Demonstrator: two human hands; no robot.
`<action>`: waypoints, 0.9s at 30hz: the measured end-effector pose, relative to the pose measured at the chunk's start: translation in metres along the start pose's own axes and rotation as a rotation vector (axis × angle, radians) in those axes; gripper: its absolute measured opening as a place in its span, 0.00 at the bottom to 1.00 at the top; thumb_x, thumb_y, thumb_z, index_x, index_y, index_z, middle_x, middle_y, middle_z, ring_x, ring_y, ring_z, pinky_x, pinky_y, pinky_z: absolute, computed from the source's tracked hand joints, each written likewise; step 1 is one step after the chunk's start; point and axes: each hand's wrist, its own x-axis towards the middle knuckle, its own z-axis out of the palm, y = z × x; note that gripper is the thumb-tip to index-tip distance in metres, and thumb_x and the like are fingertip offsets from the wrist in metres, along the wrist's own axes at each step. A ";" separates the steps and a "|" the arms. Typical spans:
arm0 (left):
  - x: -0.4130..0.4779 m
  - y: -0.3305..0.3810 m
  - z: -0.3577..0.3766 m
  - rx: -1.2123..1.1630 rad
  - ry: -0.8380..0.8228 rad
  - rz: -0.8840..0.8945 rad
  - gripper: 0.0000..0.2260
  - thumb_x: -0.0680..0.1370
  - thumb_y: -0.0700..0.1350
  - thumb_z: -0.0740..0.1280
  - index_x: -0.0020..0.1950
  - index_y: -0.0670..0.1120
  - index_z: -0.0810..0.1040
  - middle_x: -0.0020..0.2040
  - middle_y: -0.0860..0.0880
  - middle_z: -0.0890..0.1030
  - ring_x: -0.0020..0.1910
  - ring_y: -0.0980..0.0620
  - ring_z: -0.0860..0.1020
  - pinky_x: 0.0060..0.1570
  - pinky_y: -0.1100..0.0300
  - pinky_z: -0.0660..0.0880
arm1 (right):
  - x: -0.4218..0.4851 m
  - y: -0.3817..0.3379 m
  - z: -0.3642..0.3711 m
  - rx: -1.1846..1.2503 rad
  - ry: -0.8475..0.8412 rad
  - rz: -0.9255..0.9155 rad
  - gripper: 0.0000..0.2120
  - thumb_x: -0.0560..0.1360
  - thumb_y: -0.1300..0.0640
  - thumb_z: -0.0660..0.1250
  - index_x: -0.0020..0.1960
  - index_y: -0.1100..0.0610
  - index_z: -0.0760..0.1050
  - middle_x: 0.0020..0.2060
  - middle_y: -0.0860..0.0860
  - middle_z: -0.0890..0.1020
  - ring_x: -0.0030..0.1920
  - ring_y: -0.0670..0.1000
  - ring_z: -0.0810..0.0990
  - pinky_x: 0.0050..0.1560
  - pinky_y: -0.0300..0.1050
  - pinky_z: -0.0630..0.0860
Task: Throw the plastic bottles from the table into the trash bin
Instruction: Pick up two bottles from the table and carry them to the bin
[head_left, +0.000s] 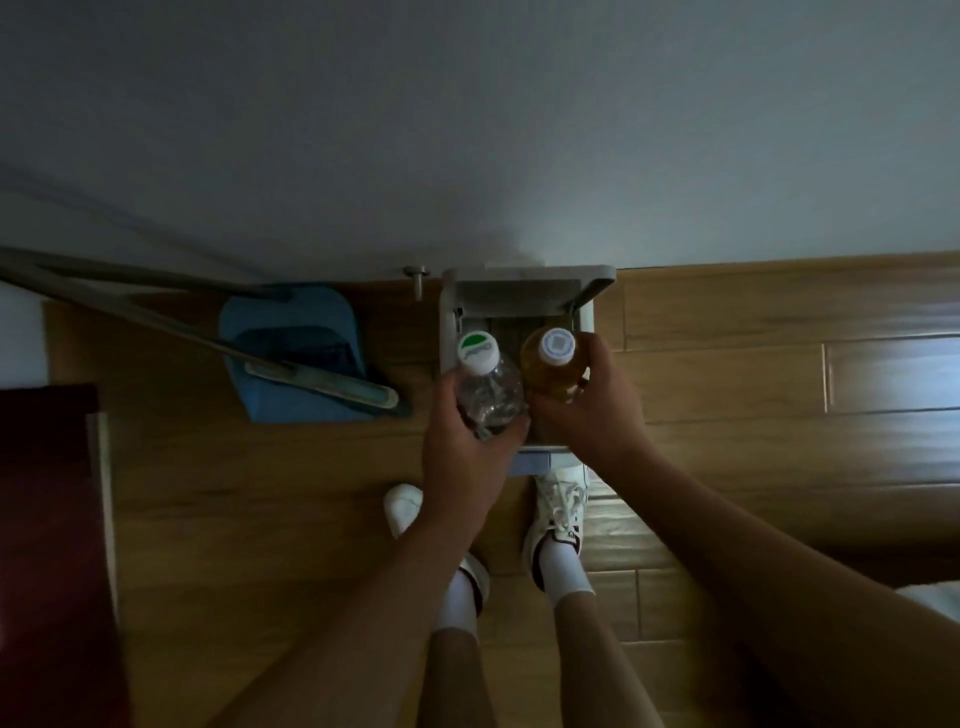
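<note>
We look straight down at a white trash bin (448, 332) that stands on the wooden floor (779, 384) against a pale wall (467, 130), with its lid (524, 288) tipped up and open. Far left of the bin we see the edge of a dark red piece of furniture (47, 545). Nearer the bin, still on its left, a blue dustpan (291, 322) lies on the floor with a long-handled tool (311, 375) resting across it. Just beside the bin's upper left corner a small metal peg (417, 278) sticks out at the foot of the wall.

Over the left half of the bin's opening, the left hand (467, 457) grips a clear plastic bottle (488, 400), fingers curled round its body and its white cap (478, 353) pointing up at us. Touching it on the right, over the right half of the opening, an amber bottle (553, 376) with a white cap (556, 345) is held by the right hand (592, 415), which wraps round it from the side. Both bottles are upright and above the bin, not inside it.

Below the bin we see two white shoes: the left shoe (402, 506) is a little apart from it, and the right shoe (558, 512) has its toe at the bin's grey pedal (530, 462).
</note>
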 end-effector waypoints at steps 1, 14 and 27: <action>0.002 -0.003 0.005 -0.012 0.004 -0.005 0.32 0.69 0.50 0.79 0.69 0.54 0.70 0.64 0.56 0.79 0.60 0.61 0.78 0.59 0.57 0.78 | 0.002 0.005 0.003 0.006 0.012 -0.003 0.31 0.64 0.48 0.79 0.62 0.48 0.71 0.54 0.45 0.81 0.52 0.46 0.81 0.47 0.40 0.76; 0.033 -0.013 0.006 0.283 0.063 0.148 0.27 0.70 0.51 0.77 0.66 0.50 0.73 0.59 0.51 0.80 0.57 0.53 0.79 0.51 0.58 0.79 | 0.010 0.022 0.005 -0.141 -0.077 -0.025 0.16 0.74 0.51 0.70 0.60 0.50 0.72 0.51 0.46 0.79 0.44 0.44 0.80 0.36 0.33 0.71; -0.010 -0.005 -0.052 0.562 -0.229 -0.190 0.13 0.81 0.56 0.61 0.61 0.54 0.75 0.55 0.53 0.81 0.46 0.57 0.79 0.44 0.58 0.78 | -0.051 0.060 -0.049 -0.266 -0.265 0.269 0.23 0.74 0.48 0.69 0.66 0.55 0.74 0.59 0.52 0.82 0.57 0.52 0.81 0.58 0.48 0.77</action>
